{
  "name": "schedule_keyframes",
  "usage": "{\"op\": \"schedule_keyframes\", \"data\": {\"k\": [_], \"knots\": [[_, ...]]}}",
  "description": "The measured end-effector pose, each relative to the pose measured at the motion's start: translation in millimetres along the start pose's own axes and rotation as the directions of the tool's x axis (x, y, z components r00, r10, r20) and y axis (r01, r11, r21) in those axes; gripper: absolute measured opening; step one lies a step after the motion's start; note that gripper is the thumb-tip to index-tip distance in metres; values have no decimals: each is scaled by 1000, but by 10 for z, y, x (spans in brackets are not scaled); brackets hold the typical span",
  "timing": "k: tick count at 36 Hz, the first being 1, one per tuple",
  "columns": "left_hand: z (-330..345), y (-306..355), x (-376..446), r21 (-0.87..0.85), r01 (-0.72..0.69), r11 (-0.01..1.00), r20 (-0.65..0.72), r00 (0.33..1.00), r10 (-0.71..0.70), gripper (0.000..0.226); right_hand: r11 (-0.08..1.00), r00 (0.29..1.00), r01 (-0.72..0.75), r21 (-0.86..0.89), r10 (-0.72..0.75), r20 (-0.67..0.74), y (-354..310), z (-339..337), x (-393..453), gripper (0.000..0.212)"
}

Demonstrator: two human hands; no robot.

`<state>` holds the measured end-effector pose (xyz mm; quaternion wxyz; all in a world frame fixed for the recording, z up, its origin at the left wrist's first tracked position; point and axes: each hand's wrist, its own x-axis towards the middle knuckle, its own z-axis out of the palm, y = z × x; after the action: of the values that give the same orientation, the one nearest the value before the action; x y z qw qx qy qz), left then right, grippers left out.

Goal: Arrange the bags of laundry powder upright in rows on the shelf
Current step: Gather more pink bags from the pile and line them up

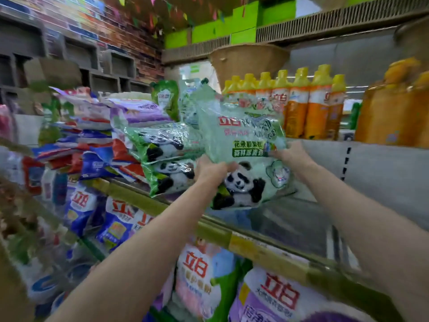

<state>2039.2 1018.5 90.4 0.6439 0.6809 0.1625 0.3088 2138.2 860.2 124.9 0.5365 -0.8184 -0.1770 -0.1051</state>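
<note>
Shelf, bare metal: left hand and right hand each grip a side of one green panda bag, upright, just above shelf. Left of it, flat-stacked panda bags; behind, orange bottles.

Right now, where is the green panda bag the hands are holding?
In the head view, the green plastic panda bag is mid-frame, held upright by both hands over the shelf, between the stacked panda bags and orange bottles.
</note>
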Motion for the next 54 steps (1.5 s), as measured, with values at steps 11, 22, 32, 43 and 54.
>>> {"op": "schedule_keyframes", "data": {"k": [11,22,32,43,54], "knots": [[681,263,-474,-99,-120,988,212,967,139,33,996,979,-56,65,67,-191,75,-1156,-862,45],[1495,401,-880,-220,-85,972,512,838,189,37,969,963,-215,120,231,-139,572,-1934,-1506,100],[2109,460,-1059,-160,-91,983,676,715,177,20,991,903,-97,96,128,-410,773,-2537,-1507,41],[2505,396,-1055,-147,45,988,639,767,60,36,977,881,-133,164,192,-432,964,-2757,-1264,44],[2564,326,-1016,62,-69,996,615,788,16,39,937,889,-350,12,336,-310,1134,-2781,-1157,67]]}}
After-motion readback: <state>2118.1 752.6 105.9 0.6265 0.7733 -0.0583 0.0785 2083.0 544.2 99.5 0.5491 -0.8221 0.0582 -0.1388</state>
